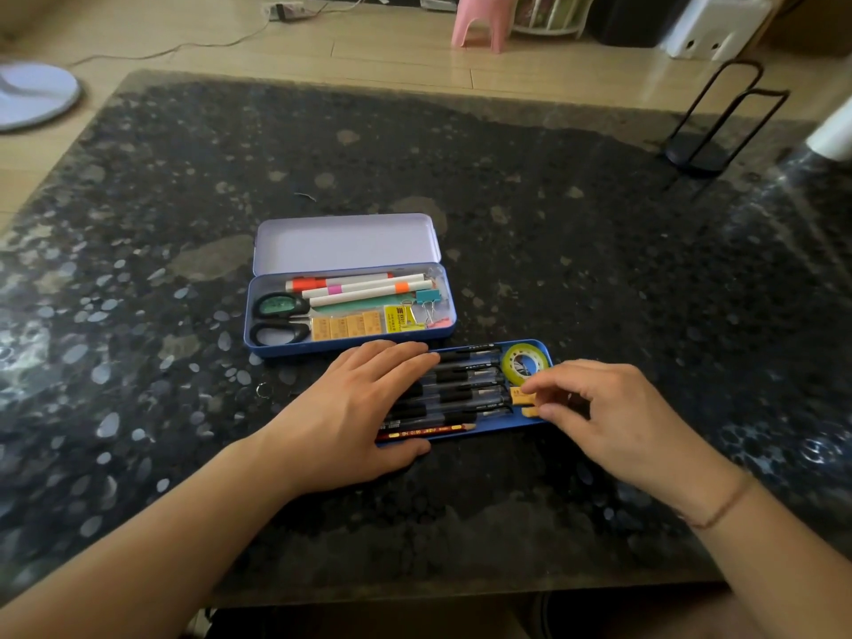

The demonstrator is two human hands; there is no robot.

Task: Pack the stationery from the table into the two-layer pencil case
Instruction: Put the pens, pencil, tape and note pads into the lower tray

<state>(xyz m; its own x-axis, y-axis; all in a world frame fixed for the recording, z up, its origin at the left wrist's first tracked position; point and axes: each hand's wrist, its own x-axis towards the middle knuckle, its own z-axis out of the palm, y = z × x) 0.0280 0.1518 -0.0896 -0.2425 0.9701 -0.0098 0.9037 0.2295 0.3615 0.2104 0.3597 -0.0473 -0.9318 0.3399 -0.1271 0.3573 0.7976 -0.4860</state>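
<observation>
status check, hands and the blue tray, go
Left hand flat on pens in blue tray. Right hand fingers pinching small orange eraser at tray end. Case open behind, nothing blocking.

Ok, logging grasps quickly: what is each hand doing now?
Left hand: open, flat on the pens.
Right hand: fingertips pinching a small orange piece.

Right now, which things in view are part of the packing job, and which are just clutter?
Job: pencil case, inner tray, pens, pencil, tape roll, scissors, markers, binder clips, left hand, right hand.

Clutter: wire stand, pink stool, fan base.
</observation>
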